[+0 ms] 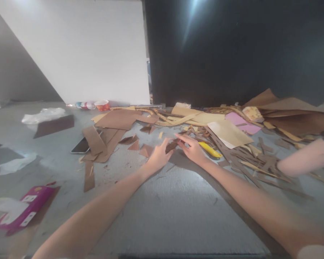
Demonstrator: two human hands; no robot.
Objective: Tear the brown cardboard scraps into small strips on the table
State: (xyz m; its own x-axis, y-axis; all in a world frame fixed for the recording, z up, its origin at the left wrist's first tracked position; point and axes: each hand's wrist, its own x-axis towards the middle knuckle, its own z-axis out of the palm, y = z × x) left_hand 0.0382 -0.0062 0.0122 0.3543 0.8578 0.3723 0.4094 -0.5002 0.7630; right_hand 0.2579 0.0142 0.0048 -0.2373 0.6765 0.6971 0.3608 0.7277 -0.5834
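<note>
Two bare hands met over the middle of a grey tabletop [183,212], with a small brown piece [171,146] between them. The left hand [158,157] had its thumb and forefinger pinched on the piece. The right hand [192,149] reached to its other side, fingers extended and slightly parted; whether their tips gripped it, I could not tell. Just beside the right hand lay a yellow tool [210,150]. To the right were a cream sheet [229,133], a pink sheet [239,122] and a heap of brown strips [268,162], over which extended another person's forearm [306,158]. To the left, a phone [80,146] lay partly beneath a brown offcut [95,139], and a purple packet [35,207] rested nearer the front edge.
</note>
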